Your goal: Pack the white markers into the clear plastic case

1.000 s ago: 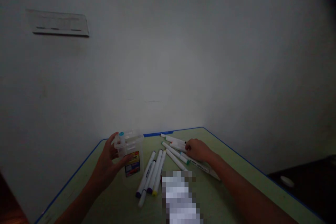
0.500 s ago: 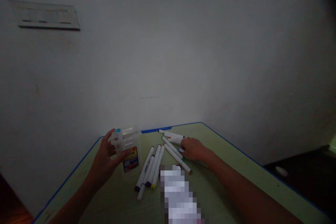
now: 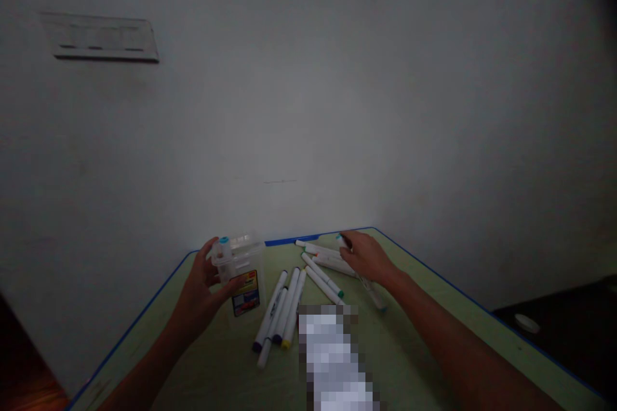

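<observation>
1. The left hand (image 3: 197, 289) grips a clear plastic case (image 3: 238, 276) upright, with the fingers wrapped round its far left side and the thumb across its front, just above a yellow-and-red label. The case's base looks to rest on the table.
2. A blue-capped marker (image 3: 223, 248) stands inside the case, at its left corner.
3. The right hand (image 3: 367, 258) is closed over a white marker (image 3: 372, 289), which passes under the palm and sticks out past the fingers at the far end.
4. Several loose markers (image 3: 322, 259) lie just left of the right hand, towards the far edge.
5. Between the hands, a side-by-side group of markers (image 3: 277, 311) lies on the green table (image 3: 463, 324), which has a blue edge.
6. A pixelated patch (image 3: 332, 359) hides whatever lies at the near centre.
</observation>
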Motion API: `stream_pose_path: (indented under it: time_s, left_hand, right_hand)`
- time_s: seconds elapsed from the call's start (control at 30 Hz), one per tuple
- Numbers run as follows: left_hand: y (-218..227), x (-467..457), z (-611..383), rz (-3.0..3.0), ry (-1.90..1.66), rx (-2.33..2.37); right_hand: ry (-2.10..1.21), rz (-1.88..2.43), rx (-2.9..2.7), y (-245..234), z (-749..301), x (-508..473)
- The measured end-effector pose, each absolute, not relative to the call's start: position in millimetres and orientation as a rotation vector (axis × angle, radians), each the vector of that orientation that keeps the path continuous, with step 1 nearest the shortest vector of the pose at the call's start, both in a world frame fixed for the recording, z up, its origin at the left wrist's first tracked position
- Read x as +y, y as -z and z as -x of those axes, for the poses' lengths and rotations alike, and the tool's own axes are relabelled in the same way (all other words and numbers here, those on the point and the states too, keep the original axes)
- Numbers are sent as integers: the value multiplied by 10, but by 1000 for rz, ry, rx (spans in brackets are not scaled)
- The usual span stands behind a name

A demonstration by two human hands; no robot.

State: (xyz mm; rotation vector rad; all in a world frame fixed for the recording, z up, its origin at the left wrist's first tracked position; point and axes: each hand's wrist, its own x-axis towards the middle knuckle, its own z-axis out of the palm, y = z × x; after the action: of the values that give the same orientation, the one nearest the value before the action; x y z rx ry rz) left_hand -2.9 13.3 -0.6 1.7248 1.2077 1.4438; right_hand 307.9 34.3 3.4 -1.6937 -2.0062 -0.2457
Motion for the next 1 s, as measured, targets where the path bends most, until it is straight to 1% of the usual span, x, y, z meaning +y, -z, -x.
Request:
stream_pose_path:
  time_s: [0.1, 0.23, 0.4, 0.5, 0.6, 0.67, 0.83, 1.0]
  left_hand:
    - [27, 140, 36, -1739, -1447, 1178]
    - [50, 130, 49, -1768, -1436, 1170]
    - [59, 109, 58, -1769, -1426, 1169]
    - [64, 105, 59, -1770, -1434, 1165]
    - [69, 106, 63, -1772, -1431, 1161]
    - [72, 108, 68, -1772, -1424, 1167]
    - [86, 109, 76, -1778, -1445, 1180]
    - [96, 113, 77, -1789, -1460, 1145]
  right_hand:
    - [219, 1529, -1848, -78, -3079, 319]
    - [79, 1241, -1599, -260, -2979, 224]
    - [-212, 770, -1423, -801, -2596, 91]
    - [-306, 621, -1447, -1126, -2270, 118]
    - [-386, 654, -1571, -1287, -1944, 251]
    - [-364, 752, -1668, -1288, -1752, 363]
    - [-214, 994, -1946, -1084, -1417, 545]
    - [-180, 1087, -2161, -910, -1298, 560]
